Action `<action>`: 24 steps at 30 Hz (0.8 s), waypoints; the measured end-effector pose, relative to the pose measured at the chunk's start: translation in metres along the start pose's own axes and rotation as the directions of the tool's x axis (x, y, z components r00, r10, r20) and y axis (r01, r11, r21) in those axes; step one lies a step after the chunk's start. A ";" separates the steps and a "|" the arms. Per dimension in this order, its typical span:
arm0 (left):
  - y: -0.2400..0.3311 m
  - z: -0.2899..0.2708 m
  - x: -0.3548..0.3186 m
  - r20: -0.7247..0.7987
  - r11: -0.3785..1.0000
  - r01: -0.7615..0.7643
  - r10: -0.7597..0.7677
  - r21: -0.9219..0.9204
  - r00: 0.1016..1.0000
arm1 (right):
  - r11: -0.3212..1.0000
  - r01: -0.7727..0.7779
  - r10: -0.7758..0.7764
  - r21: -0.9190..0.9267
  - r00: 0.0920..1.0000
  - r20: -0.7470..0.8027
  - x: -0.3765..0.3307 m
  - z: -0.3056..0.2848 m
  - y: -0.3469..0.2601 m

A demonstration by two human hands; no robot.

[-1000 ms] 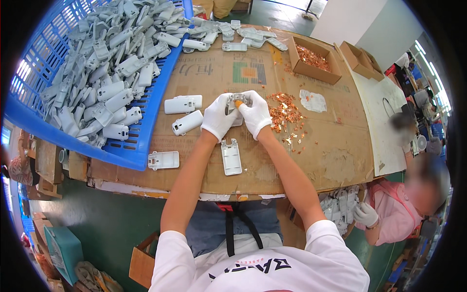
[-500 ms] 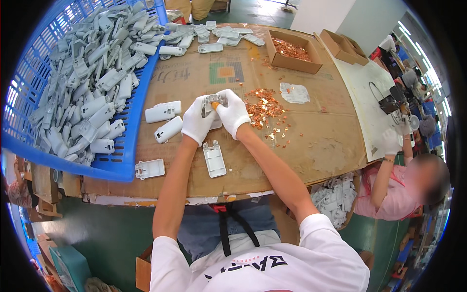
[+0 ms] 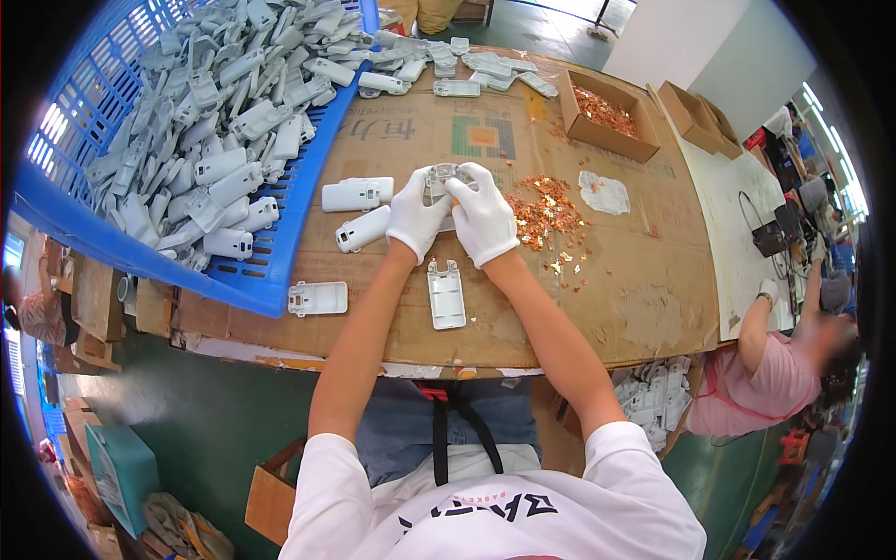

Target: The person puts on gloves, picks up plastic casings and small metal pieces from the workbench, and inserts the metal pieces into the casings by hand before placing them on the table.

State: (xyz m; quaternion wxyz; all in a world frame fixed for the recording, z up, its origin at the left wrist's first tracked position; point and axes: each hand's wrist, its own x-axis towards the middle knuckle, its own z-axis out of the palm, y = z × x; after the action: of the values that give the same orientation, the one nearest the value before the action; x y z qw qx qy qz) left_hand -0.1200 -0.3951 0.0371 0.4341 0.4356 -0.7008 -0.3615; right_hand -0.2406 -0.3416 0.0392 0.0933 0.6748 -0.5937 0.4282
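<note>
**Both gloved hands on one grey plastic shell**

Nearest to me, flat on the cardboard-covered worktop (image 3: 597, 308), lies a light grey rectangular plastic plate (image 3: 446, 295), open side up, just below my wrists and touching neither. To its left, near the worktop's front edge, sits a second flat grey plate (image 3: 317, 298).

My left hand (image 3: 416, 215) and my right hand (image 3: 483, 222), both in white knit gloves, meet above the first plate. Together they are closed around a small grey plastic housing piece (image 3: 441, 179), fingers curled over its top edge from either side, thumbs pressed toward the middle. It is held just above the cardboard, roughly at the centre of the worktop. I cannot tell whether anything small is pinched between my fingertips.

Just left of my left hand lie two white rounded plastic casings (image 3: 357, 194), one above the other, the lower one tilted. Just right of my right hand spreads a loose scatter of small copper-coloured metal pieces (image 3: 546, 210), with a crumpled clear plastic bag (image 3: 605, 193) beyond it.

Farther left, a large blue plastic crate (image 3: 280, 243) is heaped with grey housings. At the far edge are more grey parts and an open brown cardboard box (image 3: 607, 117) holding more copper pieces. At the right, another person in a pink top (image 3: 765, 383) sits at the worktop's side.
</note>
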 end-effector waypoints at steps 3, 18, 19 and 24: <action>-0.001 -0.001 -0.001 -0.014 1.000 -0.007 0.007 0.006 1.000 | 1.000 0.021 -0.021 0.001 1.000 -0.005 0.000 0.002 0.000; -0.004 0.000 0.001 -0.015 0.999 -0.014 0.015 0.034 1.000 | 0.999 0.045 -0.045 0.005 0.999 -0.004 -0.001 0.004 0.000; -0.005 0.001 0.001 -0.014 0.999 -0.013 0.014 0.032 1.000 | 0.999 0.043 -0.043 0.006 0.999 0.002 -0.002 0.004 0.001; -0.009 0.000 0.001 -0.015 0.998 -0.060 0.060 0.000 0.998 | 1.000 -0.005 0.003 0.023 0.997 0.071 -0.003 0.008 0.004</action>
State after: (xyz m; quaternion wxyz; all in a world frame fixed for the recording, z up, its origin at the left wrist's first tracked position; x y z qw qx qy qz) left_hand -0.1182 -0.3994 0.0298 0.4500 0.4168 -0.7103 -0.3453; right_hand -0.2401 -0.3453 0.0303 0.0634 0.6894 -0.5931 0.4111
